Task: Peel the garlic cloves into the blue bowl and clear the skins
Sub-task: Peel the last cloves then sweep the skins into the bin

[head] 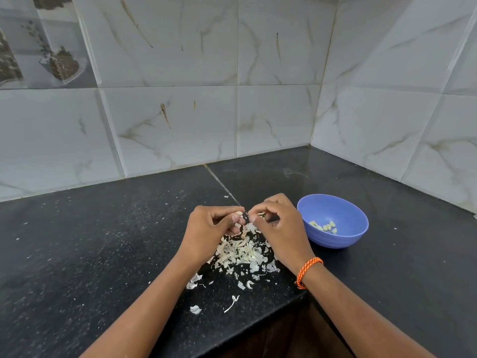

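Black counter: both hands' curled fingertips pinch garlic clove.

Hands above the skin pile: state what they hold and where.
A small pale garlic clove, pinched at its end by the left hand; the right hand pinches its skin.

The garlic clove is almost wholly hidden between the fingertips of the left hand and right hand. Part of the skin pile lies under both hands. Both forearms run off the bottom edge.
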`<state>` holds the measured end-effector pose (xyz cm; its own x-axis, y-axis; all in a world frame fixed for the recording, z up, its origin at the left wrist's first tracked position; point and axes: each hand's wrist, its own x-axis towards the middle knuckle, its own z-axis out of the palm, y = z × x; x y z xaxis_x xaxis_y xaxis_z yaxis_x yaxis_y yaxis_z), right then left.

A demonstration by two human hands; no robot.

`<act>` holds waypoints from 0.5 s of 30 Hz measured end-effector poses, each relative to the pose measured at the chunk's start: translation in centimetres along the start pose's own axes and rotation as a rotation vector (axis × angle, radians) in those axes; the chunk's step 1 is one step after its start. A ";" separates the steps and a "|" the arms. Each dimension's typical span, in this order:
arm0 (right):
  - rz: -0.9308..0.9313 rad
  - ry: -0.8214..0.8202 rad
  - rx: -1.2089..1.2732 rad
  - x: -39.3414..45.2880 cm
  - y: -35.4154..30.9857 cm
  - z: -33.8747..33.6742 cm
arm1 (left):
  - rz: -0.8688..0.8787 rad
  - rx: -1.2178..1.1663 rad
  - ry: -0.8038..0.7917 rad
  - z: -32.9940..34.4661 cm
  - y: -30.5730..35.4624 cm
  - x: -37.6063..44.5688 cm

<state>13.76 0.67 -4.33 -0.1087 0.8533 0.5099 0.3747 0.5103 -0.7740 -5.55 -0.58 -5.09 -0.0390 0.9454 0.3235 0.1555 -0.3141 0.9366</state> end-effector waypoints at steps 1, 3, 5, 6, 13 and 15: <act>-0.009 0.019 -0.013 -0.1 0.0 0.1 | -0.001 0.011 0.005 0.1 0.0 -0.1; -0.001 0.020 0.001 -0.3 0.1 0.3 | -0.005 0.003 0.020 0.3 0.1 -0.4; 0.016 0.004 0.035 -0.6 0.1 0.7 | 0.010 0.004 0.040 0.5 0.1 -0.5; 0.026 0.003 0.055 -0.7 0.0 1.0 | 0.022 0.019 0.052 0.6 0.1 -0.5; 0.138 0.049 0.245 -1.0 -0.4 1.7 | 0.122 0.172 0.113 1.2 0.1 -0.7; 0.193 0.046 0.320 -1.2 -0.6 1.9 | 0.144 0.244 0.111 1.4 0.1 -0.8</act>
<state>11.93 -0.46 -5.19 -0.0197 0.9350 0.3542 0.0770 0.3546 -0.9318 -4.17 -1.27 -5.46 -0.1047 0.8730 0.4763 0.3997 -0.4016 0.8240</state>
